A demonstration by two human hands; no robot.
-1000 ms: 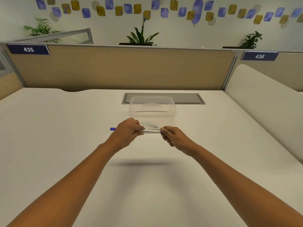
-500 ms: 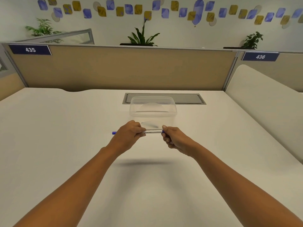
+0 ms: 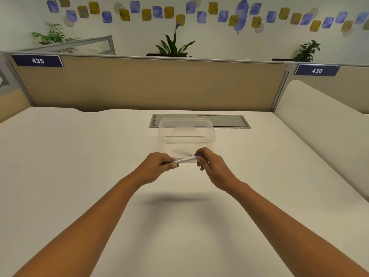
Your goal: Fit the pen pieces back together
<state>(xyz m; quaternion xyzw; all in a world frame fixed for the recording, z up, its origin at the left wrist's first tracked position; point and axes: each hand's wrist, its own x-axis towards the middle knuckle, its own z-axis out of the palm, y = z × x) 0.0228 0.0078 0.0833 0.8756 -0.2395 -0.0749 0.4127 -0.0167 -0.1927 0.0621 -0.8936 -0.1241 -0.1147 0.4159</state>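
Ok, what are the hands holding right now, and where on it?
A white pen, held above the desk: the left hand pinches its left end, and the right hand pinches its right end by the blue tip.

You can read 435 on the blue sign (image 3: 38, 60) at the divider's left end and 436 on the blue sign (image 3: 317, 70) at its right; the pen's (image 3: 183, 160) print is too small.

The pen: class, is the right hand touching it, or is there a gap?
Touching. The head view shows the right hand pinching the pen at its blue tip.
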